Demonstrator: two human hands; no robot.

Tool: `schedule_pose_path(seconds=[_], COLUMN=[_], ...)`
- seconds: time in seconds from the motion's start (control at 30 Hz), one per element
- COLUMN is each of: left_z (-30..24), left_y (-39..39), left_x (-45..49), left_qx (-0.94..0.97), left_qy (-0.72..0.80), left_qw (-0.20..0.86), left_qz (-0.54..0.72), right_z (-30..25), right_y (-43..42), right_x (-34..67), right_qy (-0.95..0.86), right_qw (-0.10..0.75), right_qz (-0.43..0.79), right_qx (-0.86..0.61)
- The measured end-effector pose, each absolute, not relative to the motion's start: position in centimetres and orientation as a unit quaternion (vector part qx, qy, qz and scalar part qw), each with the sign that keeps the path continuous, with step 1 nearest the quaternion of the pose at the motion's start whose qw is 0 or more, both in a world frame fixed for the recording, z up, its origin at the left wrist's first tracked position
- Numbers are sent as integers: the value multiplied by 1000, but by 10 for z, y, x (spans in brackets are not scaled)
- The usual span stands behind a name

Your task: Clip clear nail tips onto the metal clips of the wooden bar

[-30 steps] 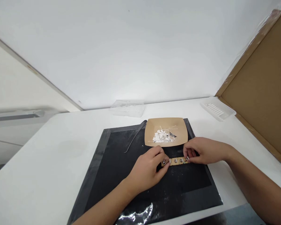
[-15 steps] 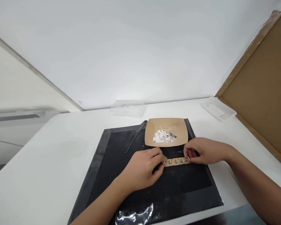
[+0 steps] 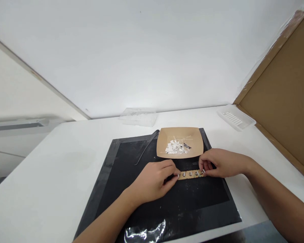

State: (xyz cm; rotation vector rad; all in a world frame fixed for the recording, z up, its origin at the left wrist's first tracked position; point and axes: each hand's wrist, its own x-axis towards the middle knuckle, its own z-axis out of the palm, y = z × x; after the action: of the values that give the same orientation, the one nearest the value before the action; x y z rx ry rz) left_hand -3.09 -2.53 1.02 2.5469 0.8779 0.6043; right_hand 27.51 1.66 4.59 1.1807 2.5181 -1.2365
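A narrow tan strip (image 3: 187,175) carrying several small shiny metal pieces lies crosswise on a black mat (image 3: 192,197). At its left end, my left hand (image 3: 154,180) pinches with thumb and index finger around the last small metal piece, which is partly covered by the fingertips. My right hand (image 3: 216,163) has its thumb and fingers closed at the opposite end, touching another of the metal pieces. Just beyond the strip sits a brown paper tray (image 3: 162,140) with a heap of white scraps (image 3: 176,147) and thin sticks in it.
Tweezers (image 3: 147,146) lie on the mat, leaning toward the tray's left side. A clear plastic lid or box (image 3: 138,117) rests by the back wall. To the right, a translucent plastic container (image 3: 236,118) with a label stands beside a cardboard panel (image 3: 283,84).
My left thumb and index finger have drawn closer together on the metal piece at the strip's left end. My right hand and the strip have hardly moved.
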Motion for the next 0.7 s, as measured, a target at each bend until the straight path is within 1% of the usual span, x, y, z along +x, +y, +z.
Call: schedule_pose_path(seconds=[0.13, 0.7], left_z=[9, 5], left_y=[-24, -25], left_x=[-31, -30], left_qx=[899, 892], left_qy=[320, 317], left_qw=[209, 227], left_qz=[213, 229], right_z=[45, 45], right_y=[17, 16], right_x=[276, 274], right_qy=[826, 821], right_qw=[47, 43], right_qz=[-407, -418], right_qx=[386, 387])
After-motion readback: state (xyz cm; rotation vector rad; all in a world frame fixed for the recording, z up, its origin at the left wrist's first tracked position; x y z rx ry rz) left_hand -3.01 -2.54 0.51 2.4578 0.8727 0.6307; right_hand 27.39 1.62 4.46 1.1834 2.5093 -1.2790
